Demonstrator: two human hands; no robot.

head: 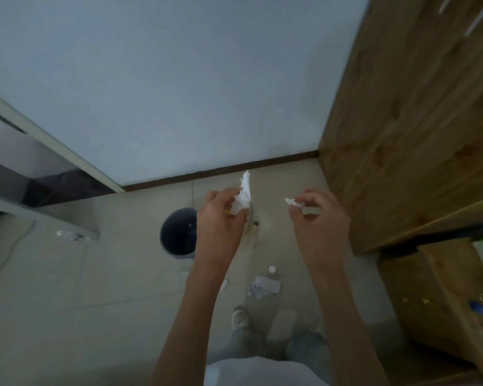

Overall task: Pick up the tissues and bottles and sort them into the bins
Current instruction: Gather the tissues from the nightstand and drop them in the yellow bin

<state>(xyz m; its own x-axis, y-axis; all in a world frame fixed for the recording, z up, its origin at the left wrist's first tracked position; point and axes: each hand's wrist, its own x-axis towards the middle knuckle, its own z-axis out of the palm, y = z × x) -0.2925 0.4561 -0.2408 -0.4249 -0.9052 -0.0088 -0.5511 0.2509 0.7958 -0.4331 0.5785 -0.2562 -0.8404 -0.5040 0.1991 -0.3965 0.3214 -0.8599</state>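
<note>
Our L hand [221, 221] curls round a tissue [244, 195]; R hand [319, 218] pinches a scrap [290, 202]. Open floor [95, 274] below, cabinet [402, 135] close on R. Bin [176, 232] just L of L hand, contents unclear. Bottle [272, 270] by our feet.

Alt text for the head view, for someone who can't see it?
Seen from above, the left hand grips a crumpled white tissue and the right hand pinches a smaller tissue scrap over a tiled floor. A dark round bin stands on it left of the left hand; a white-capped bottle and crumpled paper lie near the person's shoes.
</note>
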